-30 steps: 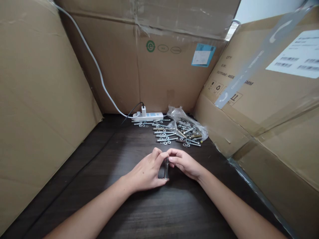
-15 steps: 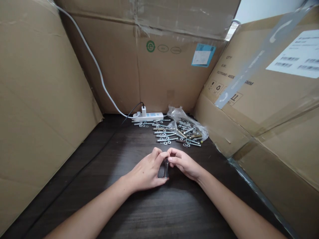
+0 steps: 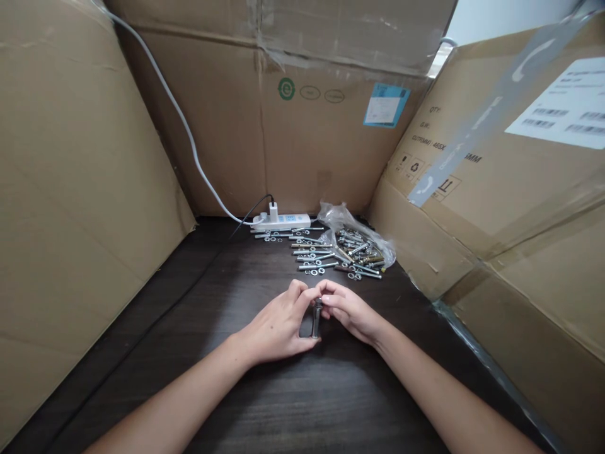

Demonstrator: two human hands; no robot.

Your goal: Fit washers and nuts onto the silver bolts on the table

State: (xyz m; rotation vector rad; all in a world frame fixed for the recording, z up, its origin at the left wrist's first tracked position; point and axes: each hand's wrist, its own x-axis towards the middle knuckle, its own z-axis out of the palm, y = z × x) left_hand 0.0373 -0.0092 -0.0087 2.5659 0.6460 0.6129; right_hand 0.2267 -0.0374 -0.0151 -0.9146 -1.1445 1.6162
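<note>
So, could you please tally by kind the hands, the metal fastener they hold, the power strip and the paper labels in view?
Hands: 2, left hand and right hand
Metal fastener in hand: 1
Power strip: 1
Paper labels: 2, blue-bordered label and white label
Total: 6

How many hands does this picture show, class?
2: the left hand spans the metal expansion bolt, thumb at its lower end; the right hand is at its upper end. No others show.
</note>
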